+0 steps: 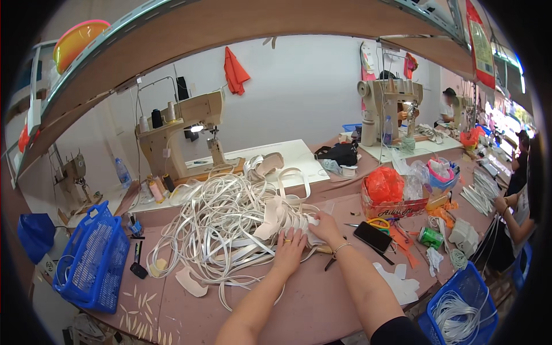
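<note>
Head view. Count: two hands of the wearer, one large heap of white straps (224,221), several loose cream cut pieces, two blue baskets, one black phone (372,236), one green can (428,237), one red box (394,206), and three sewing machines on the far benches.

The strap heap is a tangled mass of flat, glossy white bands, looped and crossed over one another, spread on the pinkish-brown counter (310,299) at about 10 o'clock from the hands. A cream cut piece (270,218) lies on top of the heap at its right side; another cream piece (191,283) lies on the counter at 7 o'clock from the heap.

The left hand (289,248) lies palm down, fingers spread flat, pressing on the right edge of the heap; a ring shows on one finger. The right hand (326,225) sits at 1 o'clock from the left hand, fingers curled and pinched onto a white piece (311,221) at the edge of the heap; a bracelet circles the wrist. Both forearms enter from the lower edge, at 6 o'clock.

The phone lies at 3 o'clock from the right hand, near it. One blue basket (95,259) hangs off the counter edge at 9 o'clock; the other blue basket (466,305), holding white cord, stands at 4 o'clock. Another person's arm (514,224) rests at the far right.
</note>
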{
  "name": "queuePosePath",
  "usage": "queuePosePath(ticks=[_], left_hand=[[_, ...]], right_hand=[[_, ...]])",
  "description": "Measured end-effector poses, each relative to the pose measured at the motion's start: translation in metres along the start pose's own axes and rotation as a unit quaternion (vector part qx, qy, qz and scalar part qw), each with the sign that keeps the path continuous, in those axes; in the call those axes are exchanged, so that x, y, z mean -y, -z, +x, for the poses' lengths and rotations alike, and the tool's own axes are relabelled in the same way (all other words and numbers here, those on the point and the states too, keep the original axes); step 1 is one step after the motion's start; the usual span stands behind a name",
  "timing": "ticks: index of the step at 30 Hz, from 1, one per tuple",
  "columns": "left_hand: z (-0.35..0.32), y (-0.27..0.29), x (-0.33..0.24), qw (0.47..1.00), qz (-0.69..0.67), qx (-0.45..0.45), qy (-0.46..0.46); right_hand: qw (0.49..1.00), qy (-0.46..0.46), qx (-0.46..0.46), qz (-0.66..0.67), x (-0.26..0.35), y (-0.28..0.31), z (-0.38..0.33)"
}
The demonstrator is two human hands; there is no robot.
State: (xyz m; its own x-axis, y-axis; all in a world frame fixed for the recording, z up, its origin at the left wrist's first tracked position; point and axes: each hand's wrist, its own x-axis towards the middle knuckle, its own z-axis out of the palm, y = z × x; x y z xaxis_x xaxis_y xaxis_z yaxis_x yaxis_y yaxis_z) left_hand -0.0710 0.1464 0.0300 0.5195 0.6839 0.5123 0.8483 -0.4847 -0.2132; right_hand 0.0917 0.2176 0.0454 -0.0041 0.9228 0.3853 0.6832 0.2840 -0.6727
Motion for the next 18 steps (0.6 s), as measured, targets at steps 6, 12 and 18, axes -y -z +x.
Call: queuePosePath(ticks=[6,12,18], left_hand=[[0.001,-0.004,-0.003,1.0,-0.012,-0.019,-0.004],[-0.001,-0.004,-0.004,1.0,-0.005,0.001,0.023],[-0.006,-0.009,0.002,0.999,0.002,-0.022,0.031]], right_hand=[[0.984,0.085,-0.01,-0.157,-0.004,0.015,-0.002],[0.947,0.146,-0.018,-0.285,-0.001,0.029,0.019],[0.979,-0.01,-0.159,-0.125,-0.031,0.084,0.038]])
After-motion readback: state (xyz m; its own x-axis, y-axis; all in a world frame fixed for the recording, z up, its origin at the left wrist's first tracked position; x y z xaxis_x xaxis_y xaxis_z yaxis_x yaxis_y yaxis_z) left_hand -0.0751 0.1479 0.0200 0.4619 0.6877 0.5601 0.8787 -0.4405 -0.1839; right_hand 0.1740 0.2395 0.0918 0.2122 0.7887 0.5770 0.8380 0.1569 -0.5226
